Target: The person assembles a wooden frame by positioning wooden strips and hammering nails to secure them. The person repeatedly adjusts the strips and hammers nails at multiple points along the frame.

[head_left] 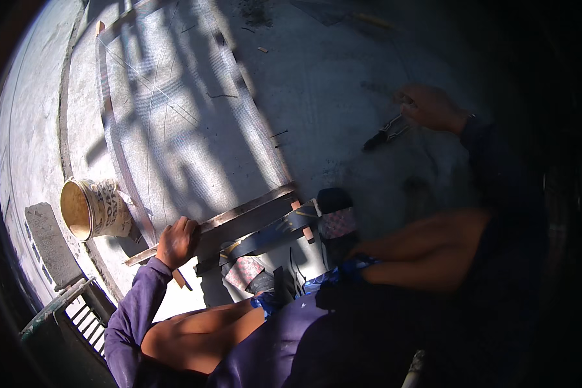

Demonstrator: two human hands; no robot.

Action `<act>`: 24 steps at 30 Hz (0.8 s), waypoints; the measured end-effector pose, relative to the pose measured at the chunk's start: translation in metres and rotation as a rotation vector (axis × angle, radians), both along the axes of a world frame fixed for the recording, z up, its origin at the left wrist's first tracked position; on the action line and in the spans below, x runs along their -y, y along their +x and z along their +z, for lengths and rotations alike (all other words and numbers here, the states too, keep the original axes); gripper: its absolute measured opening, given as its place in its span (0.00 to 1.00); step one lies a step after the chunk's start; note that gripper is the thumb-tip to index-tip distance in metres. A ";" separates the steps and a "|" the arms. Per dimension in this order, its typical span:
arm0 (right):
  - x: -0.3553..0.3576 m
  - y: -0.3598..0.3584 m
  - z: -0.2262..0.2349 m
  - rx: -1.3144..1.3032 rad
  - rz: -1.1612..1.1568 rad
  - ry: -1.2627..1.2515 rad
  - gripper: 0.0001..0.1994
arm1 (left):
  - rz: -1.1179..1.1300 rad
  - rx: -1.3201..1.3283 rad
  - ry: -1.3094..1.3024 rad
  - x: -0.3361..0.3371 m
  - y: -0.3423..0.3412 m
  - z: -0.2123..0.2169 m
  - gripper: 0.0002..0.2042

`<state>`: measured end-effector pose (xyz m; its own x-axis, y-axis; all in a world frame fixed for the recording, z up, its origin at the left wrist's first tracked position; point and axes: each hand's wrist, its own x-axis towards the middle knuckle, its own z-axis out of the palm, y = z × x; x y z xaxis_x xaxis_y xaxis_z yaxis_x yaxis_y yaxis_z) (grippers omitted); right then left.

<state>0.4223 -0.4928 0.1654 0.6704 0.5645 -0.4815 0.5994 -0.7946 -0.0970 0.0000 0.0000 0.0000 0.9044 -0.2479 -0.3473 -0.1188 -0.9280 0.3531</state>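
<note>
A wooden frame (252,205) with fine mesh (194,136) stretched over it lies on the floor in front of me. My left hand (178,242) is closed over the near bar of this frame, close to its left corner. Off to the right, my right hand (431,107) is in shade, well away from the frame. Its fingers are closed at one end of a pliers-like hand tool (387,131), whose dark end points down and left. Shadow hides the tool's exact kind. Long thin strands (152,97) cross over the mesh.
A worn bucket (100,208) lies tipped beside the frame's left side. Near it is a grey concrete block (50,242). My feet, in sandals (335,216), are at the frame's near edge. Small scraps (263,50) lie on the concrete floor (317,97).
</note>
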 end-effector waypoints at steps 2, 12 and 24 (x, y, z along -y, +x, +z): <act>0.044 0.005 -0.001 0.136 -0.059 0.057 0.17 | 0.166 0.061 -0.219 -0.001 0.012 0.010 0.12; 0.131 -0.123 -0.153 0.385 -1.026 0.407 0.26 | 0.529 0.052 -0.220 0.017 0.083 0.039 0.31; 0.124 -0.179 -0.157 0.278 -1.314 0.635 0.24 | 0.195 0.041 -0.034 0.064 0.253 0.069 0.16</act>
